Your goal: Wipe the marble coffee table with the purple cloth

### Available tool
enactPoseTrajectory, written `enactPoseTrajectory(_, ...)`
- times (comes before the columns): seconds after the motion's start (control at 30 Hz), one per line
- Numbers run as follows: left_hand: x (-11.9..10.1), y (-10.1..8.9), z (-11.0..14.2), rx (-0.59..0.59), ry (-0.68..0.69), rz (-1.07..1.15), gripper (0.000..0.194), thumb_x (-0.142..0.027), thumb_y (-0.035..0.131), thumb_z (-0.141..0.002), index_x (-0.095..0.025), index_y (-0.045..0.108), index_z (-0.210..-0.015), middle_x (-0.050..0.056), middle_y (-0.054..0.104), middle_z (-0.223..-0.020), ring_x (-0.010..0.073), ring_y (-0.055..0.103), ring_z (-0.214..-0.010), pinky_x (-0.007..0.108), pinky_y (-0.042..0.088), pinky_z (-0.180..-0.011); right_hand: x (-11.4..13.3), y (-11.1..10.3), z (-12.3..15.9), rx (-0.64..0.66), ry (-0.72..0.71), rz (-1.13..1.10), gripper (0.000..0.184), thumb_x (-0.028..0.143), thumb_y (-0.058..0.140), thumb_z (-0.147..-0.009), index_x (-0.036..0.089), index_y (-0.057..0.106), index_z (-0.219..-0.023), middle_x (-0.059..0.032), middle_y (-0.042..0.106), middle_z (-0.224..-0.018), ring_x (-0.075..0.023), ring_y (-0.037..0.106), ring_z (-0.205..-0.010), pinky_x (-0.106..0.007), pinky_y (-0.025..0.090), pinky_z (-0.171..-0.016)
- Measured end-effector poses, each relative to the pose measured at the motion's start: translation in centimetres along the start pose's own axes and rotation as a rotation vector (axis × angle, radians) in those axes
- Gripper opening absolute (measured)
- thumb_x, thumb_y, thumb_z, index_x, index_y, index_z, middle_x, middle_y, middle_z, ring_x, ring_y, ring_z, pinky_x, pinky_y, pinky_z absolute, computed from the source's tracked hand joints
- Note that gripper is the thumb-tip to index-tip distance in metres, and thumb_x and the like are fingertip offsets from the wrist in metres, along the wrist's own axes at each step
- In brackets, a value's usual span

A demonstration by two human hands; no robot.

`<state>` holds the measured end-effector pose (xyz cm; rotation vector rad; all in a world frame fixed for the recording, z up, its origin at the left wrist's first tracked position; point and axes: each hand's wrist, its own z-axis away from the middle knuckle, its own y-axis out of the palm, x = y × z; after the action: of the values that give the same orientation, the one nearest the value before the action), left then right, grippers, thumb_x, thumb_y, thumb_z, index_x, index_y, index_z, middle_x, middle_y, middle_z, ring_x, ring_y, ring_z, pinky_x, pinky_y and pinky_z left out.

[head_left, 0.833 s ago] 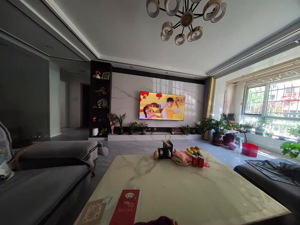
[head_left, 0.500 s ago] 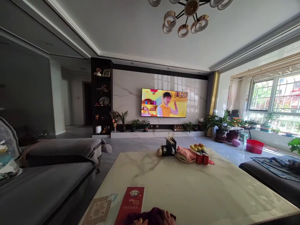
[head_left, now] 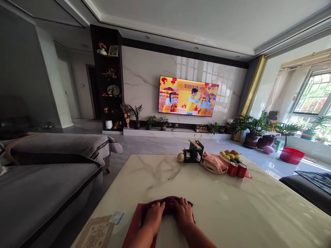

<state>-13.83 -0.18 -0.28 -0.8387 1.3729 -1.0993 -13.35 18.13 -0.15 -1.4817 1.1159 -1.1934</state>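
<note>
A dark purple cloth [head_left: 170, 206] lies bunched on the marble-topped table [head_left: 222, 210], close to its near side. My left hand [head_left: 154, 216] grips the left part of it, fingers curled and thumb pointing inward. On the right part rests my right hand [head_left: 184, 213], its fingers bent over the fabric. Beneath the cloth and my left forearm, a red printed card or envelope [head_left: 134, 224] shows only partly. To its left lie a beige patterned mat [head_left: 96, 231] and a small blue-and-white packet [head_left: 117, 217].
Toward the table's far side stand a black box [head_left: 196, 153], a basket under a pink cloth [head_left: 214, 162], a fruit plate [head_left: 231, 156] and two red cans [head_left: 237, 170]. A grey sofa [head_left: 51, 182] runs along the left. A television [head_left: 188, 96] hangs on the far wall.
The view has tilted down, bringing both hands and forearms into sight. The hands and purple cloth have moved forward over the red card, covering most of its print.
</note>
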Motion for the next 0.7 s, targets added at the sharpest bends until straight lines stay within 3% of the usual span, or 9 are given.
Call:
enactPoseTrajectory(0.23, 2.2, -0.7, -11.3, -0.046, 0.034, -0.036, 0.059, -0.010, 0.033, -0.099, -0.022, 0.060, -0.150, 0.014, 0.069, -0.140, 0.0263, 0.064, -0.129, 0.038, 0.047, -0.113, -0.6, 1.8, -10.9, -0.001, -0.012, 0.043, 0.041, 0.032, 0.057, -0.099, 0.026, 0.068, -0.138, -0.0116, 0.064, -0.137, -0.0309, 0.055, -0.128, -0.041, 0.046, -0.101)
enactPoseTrajectory(0.4, 3.6, -0.5, -16.8, -0.097, 0.029, -0.039, 0.059, -0.008, 0.032, -0.101, -0.024, 0.057, -0.152, 0.014, 0.068, -0.139, 0.0260, 0.064, -0.127, 0.037, 0.047, -0.109, -0.8, 3.0, -16.8, 0.013, -0.010, 0.058, 0.040, 0.037, 0.057, -0.100, 0.027, 0.066, -0.137, -0.0131, 0.062, -0.136, -0.0308, 0.053, -0.127, -0.041, 0.046, -0.099)
enactPoseTrajectory(0.53, 3.8, -0.6, -18.1, -0.124, 0.002, -0.027, 0.059, -0.008, 0.029, -0.102, -0.021, 0.055, -0.153, 0.017, 0.066, -0.141, 0.0281, 0.064, -0.127, 0.037, 0.047, -0.107, -0.3, 2.6, -18.1, -0.005, -0.012, 0.055, 0.038, 0.035, 0.056, -0.103, 0.023, 0.066, -0.138, -0.0132, 0.062, -0.136, -0.0296, 0.054, -0.124, -0.038, 0.045, -0.096)
enactPoseTrajectory(0.7, 3.9, -0.9, -15.4, -0.101, -0.026, -0.005, 0.058, -0.005, 0.036, -0.099, -0.020, 0.056, -0.152, 0.016, 0.069, -0.136, 0.0275, 0.066, -0.124, 0.035, 0.047, -0.104, 1.1, 2.1, -15.6, -0.020, -0.038, 0.039, 0.029, 0.024, 0.054, -0.103, 0.014, 0.072, -0.124, -0.0126, 0.068, -0.130, -0.0267, 0.058, -0.117, -0.035, 0.048, -0.090)
